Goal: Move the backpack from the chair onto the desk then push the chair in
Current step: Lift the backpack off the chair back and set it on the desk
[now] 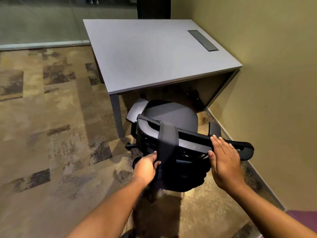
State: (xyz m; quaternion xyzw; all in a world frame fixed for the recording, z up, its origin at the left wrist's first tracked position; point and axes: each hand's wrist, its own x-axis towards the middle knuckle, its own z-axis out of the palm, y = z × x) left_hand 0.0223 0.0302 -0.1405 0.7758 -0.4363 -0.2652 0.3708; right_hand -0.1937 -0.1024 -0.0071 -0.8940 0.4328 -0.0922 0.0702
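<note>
The backpack point(180, 174) hangs behind the chair point(171, 117) back, its strap point(167, 143) looped over the top. Left hand point(145, 169) fingers pinch the strap; right hand point(224, 162) rests flat, open, on the chair. The table point(154, 57) is bare: both steps remain.

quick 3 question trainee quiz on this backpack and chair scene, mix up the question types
1. True or false: the backpack already lies on the desk.
2. The left hand grips: A) a chair armrest B) the backpack strap C) a desk leg
3. Fill in: the right hand rests on the chair's ____.

Key: 1 false; 2 B; 3 backrest
</note>
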